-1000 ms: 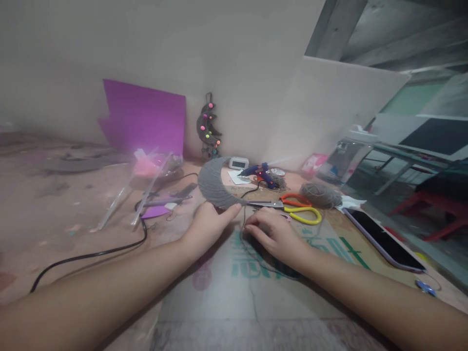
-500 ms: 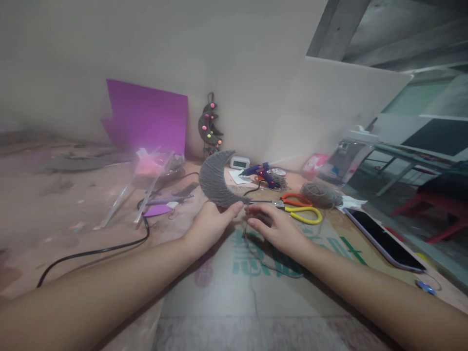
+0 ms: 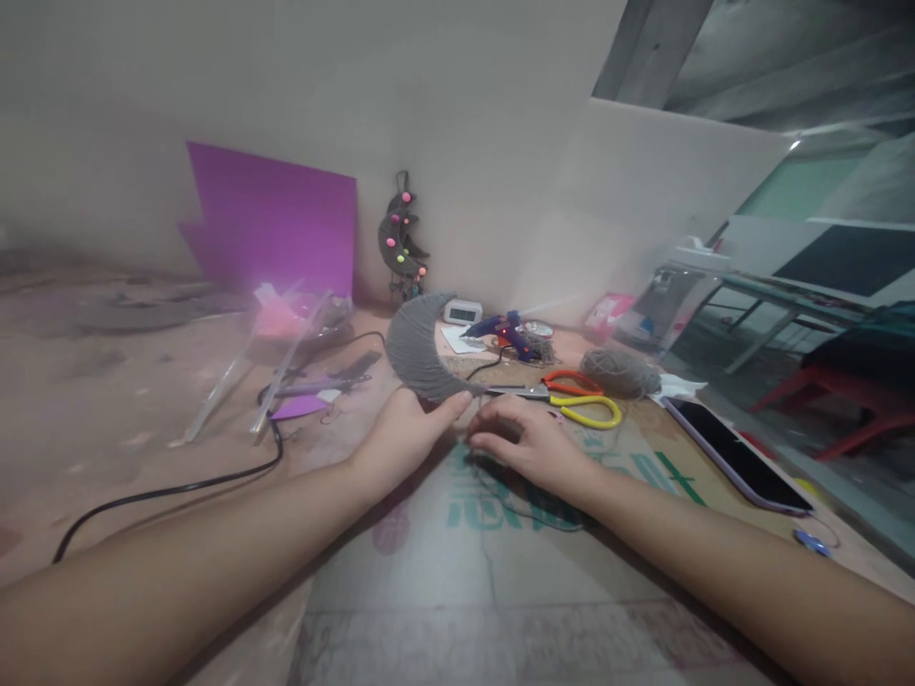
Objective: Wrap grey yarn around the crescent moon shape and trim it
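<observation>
A crescent moon wrapped in grey yarn (image 3: 413, 351) stands tilted up above the board, its lower edge gripped by my left hand (image 3: 406, 429) with the thumb along the lower tip. Close beside that tip is my right hand (image 3: 525, 440), its fingers curled and pinched round the grey yarn (image 3: 500, 500), which trails down in a loop over the printed board (image 3: 400, 591). Scissors with one orange and one yellow handle (image 3: 586, 412) lie just behind my right hand. The grey yarn ball (image 3: 620, 372) rests farther right.
A blue glue gun (image 3: 504, 332) and a small white clock (image 3: 462, 312) stand behind the moon. A decorated moon hanging (image 3: 404, 238) and purple sheets (image 3: 278, 219) are against the wall. On the right lies a phone (image 3: 736, 455); a black cable (image 3: 172, 494) crosses the left side.
My right hand has shifted slightly down and left, its fingers curling closer together near the moon's lower tip. The moon stays in my left hand. The whole view has shifted slightly.
</observation>
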### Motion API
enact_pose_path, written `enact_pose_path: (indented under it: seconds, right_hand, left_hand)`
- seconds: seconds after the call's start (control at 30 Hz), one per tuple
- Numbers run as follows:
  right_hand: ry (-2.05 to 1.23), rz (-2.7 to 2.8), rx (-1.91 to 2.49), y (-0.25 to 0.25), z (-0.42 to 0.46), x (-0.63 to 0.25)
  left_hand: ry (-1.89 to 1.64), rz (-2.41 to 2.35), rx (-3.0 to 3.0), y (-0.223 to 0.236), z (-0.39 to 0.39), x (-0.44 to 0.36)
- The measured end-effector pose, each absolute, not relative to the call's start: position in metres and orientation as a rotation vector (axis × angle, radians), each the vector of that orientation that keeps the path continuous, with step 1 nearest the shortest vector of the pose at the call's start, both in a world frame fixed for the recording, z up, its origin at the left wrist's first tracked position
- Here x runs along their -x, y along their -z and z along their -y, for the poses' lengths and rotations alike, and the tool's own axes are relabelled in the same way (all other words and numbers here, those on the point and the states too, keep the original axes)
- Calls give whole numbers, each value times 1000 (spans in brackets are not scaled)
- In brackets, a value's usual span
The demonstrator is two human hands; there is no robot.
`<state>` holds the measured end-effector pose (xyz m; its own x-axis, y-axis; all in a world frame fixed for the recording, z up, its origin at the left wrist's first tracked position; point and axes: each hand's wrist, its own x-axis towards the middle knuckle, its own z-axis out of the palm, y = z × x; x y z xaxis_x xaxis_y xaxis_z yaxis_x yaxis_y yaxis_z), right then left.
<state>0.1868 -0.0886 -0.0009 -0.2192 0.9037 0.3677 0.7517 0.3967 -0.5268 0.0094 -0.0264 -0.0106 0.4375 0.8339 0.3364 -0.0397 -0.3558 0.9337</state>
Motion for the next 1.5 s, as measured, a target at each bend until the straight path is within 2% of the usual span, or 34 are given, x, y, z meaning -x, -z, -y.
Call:
enact_pose_path:
  seconds: [0.43, 0.7, 1.33, 1.5]
  right_hand:
    - [-193, 2087, 1365, 0, 93, -191]
    - [41, 2106, 1365, 3, 93, -200]
    - [-235, 1962, 1484, 0, 89, -199]
    - [-204, 1929, 1455, 0, 90, -199]
  left_hand:
    - [-1129, -751, -1677, 7, 29, -11]
    - [-1034, -711, -1571, 15, 26, -14]
    - [-873, -706, -1589, 15, 29, -15]
    - [-848, -695, -1623, 17, 31, -16]
